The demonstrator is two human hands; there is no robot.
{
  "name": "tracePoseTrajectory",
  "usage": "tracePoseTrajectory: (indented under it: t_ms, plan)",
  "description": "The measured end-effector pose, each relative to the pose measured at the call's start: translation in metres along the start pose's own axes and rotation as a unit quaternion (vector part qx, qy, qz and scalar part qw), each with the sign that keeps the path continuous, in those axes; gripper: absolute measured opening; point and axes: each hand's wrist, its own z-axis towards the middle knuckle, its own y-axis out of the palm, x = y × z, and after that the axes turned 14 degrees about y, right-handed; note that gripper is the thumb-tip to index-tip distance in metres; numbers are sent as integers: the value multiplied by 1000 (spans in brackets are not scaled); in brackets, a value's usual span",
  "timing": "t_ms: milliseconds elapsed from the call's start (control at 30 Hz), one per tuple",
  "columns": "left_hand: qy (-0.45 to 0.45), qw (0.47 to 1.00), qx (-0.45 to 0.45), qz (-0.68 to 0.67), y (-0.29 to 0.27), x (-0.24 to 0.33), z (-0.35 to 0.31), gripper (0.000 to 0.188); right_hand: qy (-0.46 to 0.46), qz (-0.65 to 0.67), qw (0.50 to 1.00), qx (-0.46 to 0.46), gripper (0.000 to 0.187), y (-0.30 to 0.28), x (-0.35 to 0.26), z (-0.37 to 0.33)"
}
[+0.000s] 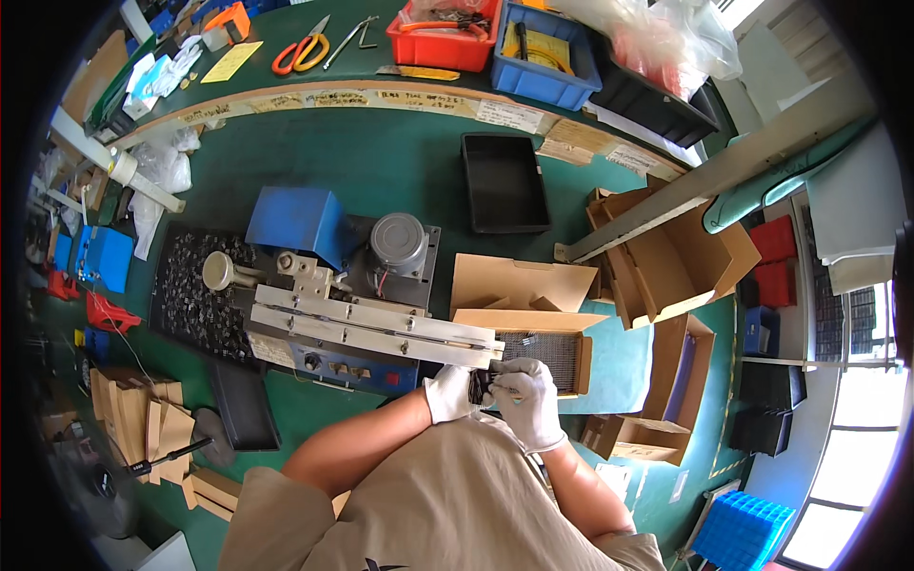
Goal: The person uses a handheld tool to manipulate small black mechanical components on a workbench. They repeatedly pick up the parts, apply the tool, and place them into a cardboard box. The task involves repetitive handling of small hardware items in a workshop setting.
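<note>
Both my hands wear white gloves and meet just below the right end of a long metal rail (pixel 381 325) on a bench machine. My left hand (pixel 447 393) is closed around a small bunch of dark, thin parts (pixel 479 387). Pressed together over the same bunch are the fingertips of my right hand (pixel 526 398); whether they pinch a separate piece is too small to tell. Directly beyond my right hand, an open cardboard box (pixel 583 366) holds rows of small dark parts, with a few loose ones on top.
Left of the machine's blue housing (pixel 297 225) lies a black tray (pixel 167 285) of loose black pieces. A black bin (pixel 505 183) stands behind. Cardboard boxes (pixel 666 423) sit at the right, below a slanted metal post (pixel 657 200). Scissors (pixel 303 55) and parts bins (pixel 545 57) occupy the shelf.
</note>
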Motion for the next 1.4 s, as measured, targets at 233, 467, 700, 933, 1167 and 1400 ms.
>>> tracePoseTrajectory:
  t_ms: [233,467,700,933,1167,1400]
  plan:
    - [-54,992,43,110,27,1,-6,37,-35,-25,994,99,25,-21,12,5]
    - [20,985,62,162,26,-15,-9,27,9,122,989,-86,24,-44,14,9]
    - [23,992,-11,125,21,-25,-4,26,329,209,885,-254,35,-43,33,31]
    - [59,989,56,-125,26,-35,-10,33,30,162,986,-2,12,-24,34,40]
    - [85,988,33,-123,1,-45,-11,30,-110,142,982,55,28,4,24,40]
    - [100,994,24,-42,-6,-38,-18,30,-106,200,971,79,30,25,26,37]
